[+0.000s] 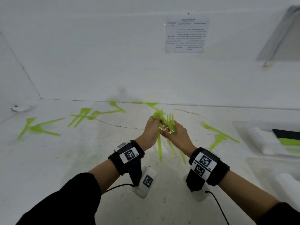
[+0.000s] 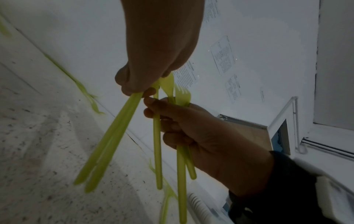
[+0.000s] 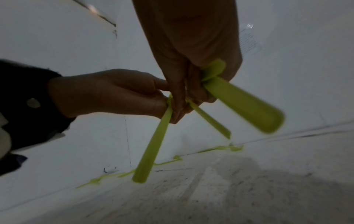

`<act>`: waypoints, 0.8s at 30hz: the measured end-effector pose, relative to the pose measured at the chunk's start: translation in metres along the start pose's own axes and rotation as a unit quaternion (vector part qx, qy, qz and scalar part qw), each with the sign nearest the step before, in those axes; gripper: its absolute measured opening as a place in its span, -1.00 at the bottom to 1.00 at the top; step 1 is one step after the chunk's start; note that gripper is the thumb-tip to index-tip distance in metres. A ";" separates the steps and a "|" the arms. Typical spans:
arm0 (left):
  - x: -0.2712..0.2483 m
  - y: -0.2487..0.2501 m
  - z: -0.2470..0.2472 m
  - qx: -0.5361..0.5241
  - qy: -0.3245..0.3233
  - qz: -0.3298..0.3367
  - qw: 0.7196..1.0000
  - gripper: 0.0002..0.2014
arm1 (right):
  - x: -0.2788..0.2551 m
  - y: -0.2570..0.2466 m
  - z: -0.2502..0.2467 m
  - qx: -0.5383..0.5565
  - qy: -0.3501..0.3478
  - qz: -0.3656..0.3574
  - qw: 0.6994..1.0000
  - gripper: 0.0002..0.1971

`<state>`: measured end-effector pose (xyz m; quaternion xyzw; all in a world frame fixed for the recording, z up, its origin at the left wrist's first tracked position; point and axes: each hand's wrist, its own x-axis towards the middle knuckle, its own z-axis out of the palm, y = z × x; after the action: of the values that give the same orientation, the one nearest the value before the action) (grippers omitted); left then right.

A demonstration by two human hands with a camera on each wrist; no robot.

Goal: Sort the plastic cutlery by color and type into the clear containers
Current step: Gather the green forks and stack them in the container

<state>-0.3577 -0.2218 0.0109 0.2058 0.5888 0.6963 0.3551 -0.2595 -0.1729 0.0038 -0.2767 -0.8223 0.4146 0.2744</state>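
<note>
The person is holding both hands up together over the white tabletop [image 1: 68, 159], knuckles almost touching. The left hand [image 1: 150, 127] is curling its fingers round a small bunch of lime-green forks [image 1: 159, 115], tines pointing up and away, handles hanging down beneath the fist. From the left wrist view that same left hand [image 2: 153, 72] is gripping 2 or 3 handles [image 2: 107, 145] that are fanning out below it; the blur is making an exact count impossible.

Just beside it, the right hand [image 1: 176, 133] is clamping its own green pieces [image 1: 170, 120], with a fork head sticking up above the fingers. In the left wrist view the right hand [image 2: 201, 128] is closing round several handles, and 1 more handle [image 2: 158, 144] is running between the 2 hands, pinched near the right hand's fingertips. The right wrist view is showing the right hand [image 3: 191, 53] wrapped round a broad green handle [image 3: 247, 106], with the left hand [image 3: 107, 92] meeting it from the side.

More loose green cutlery [image 1: 40, 127] is lying scattered on the table well to the left of the left hand, more beyond both hands near the wall, and a few pieces [image 1: 219, 135] near the right of the right hand. Further right of that hand a clear container [image 1: 259, 137] is sitting with green and dark pieces inside, too blurred to name. A printed sheet [image 1: 186, 35] is hanging on the wall ahead
</note>
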 end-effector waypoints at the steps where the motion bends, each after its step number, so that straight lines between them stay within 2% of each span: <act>1: 0.002 0.000 -0.003 -0.013 0.001 -0.004 1.000 -0.83 | -0.001 -0.001 0.000 0.022 -0.013 0.012 1.000 -0.91; 2: 0.003 0.001 -0.006 -0.029 0.003 -0.007 1.000 -0.81 | -0.003 -0.002 0.000 0.049 -0.022 0.025 0.998 -0.94; 4: 0.006 0.002 -0.010 -0.060 0.011 -0.015 0.998 -0.80 | -0.003 -0.002 -0.001 0.076 -0.023 0.038 0.996 -0.81; 8: 0.008 0.004 -0.010 -0.074 0.022 -0.025 0.997 -0.81 | 0.000 -0.005 0.004 -0.022 -0.035 -0.012 0.999 -0.76; 10: 0.008 0.004 -0.010 -0.033 0.007 -0.021 0.999 -0.71 | 0.000 -0.006 0.007 -0.057 -0.051 -0.039 0.996 -0.73; 12: 0.007 0.003 -0.010 -0.007 -0.017 -0.011 1.000 -0.69 | 0.001 -0.005 0.008 -0.060 -0.050 -0.034 0.996 -0.72; 15: 0.007 0.000 -0.017 -0.015 -0.045 -0.005 0.999 -0.71 | 0.001 0.002 0.005 -0.061 -0.007 -0.018 0.998 -0.70; 18: 0.006 -0.002 -0.020 -0.031 -0.043 -0.014 0.999 -0.79 | 0.002 0.006 -0.003 -0.021 0.031 0.002 0.999 -0.71; 22: 0.003 -0.003 -0.013 -0.036 -0.044 -0.030 0.998 -0.83 | -0.002 -0.005 -0.008 0.007 -0.006 0.015 1.000 -0.58; 24: 0.001 -0.002 -0.008 -0.043 -0.044 -0.029 0.998 -0.81 | -0.002 -0.007 -0.006 0.048 -0.015 0.024 0.998 -0.60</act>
<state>-0.3634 -0.2265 0.0072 0.2034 0.5477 0.7009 0.4092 -0.2556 -0.1745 0.0117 -0.2765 -0.7986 0.4644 0.2648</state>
